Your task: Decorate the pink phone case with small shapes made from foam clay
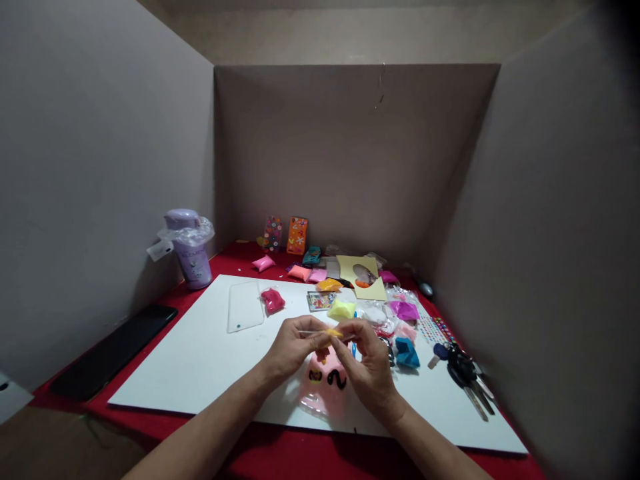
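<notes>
My left hand and my right hand meet above the white board, fingertips pinched together. Between them is a small yellow piece that looks like soft clay. A thin pale stick-like thing runs along the left fingers; I cannot tell exactly what it is. Beneath the hands lies a pink-covered piece with a clear edge, partly hidden, bearing a black squiggle and a small black-and-yellow shape. A light yellow clay packet sits just beyond the fingers.
On the white board lie a clear phone case, a red clay packet, a blue packet and keys. Yellow paper and decorated cases are behind. A purple tumbler and black phone are left.
</notes>
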`<state>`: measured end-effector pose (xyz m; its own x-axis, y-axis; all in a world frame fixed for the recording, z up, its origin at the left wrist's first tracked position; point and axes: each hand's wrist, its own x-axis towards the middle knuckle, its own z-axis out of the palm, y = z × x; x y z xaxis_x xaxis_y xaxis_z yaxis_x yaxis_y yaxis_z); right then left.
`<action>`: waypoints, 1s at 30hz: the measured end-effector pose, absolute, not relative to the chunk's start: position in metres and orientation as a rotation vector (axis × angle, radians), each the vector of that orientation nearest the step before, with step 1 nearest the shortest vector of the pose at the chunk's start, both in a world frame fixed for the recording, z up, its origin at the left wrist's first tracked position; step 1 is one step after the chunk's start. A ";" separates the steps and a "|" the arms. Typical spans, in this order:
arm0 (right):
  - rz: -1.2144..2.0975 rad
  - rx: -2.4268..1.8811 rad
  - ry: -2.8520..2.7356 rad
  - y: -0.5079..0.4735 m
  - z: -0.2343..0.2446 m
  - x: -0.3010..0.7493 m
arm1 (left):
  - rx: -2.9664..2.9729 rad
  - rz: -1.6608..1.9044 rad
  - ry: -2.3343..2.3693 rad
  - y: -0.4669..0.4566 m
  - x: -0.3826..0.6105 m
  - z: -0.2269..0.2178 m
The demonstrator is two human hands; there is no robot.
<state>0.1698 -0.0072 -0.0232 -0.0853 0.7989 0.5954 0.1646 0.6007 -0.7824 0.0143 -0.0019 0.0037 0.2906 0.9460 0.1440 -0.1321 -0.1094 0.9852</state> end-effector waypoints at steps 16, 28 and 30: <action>0.183 -0.903 -1.695 0.011 -0.027 0.181 | 2.368 1.313 1.636 0.048 -0.028 0.016; 0.127 -0.797 -1.753 0.008 -0.028 0.185 | 2.705 1.001 1.710 -0.018 -0.043 0.020; 0.077 -0.727 -1.891 0.005 -0.025 0.184 | 2.656 1.083 1.717 -0.048 -0.044 0.015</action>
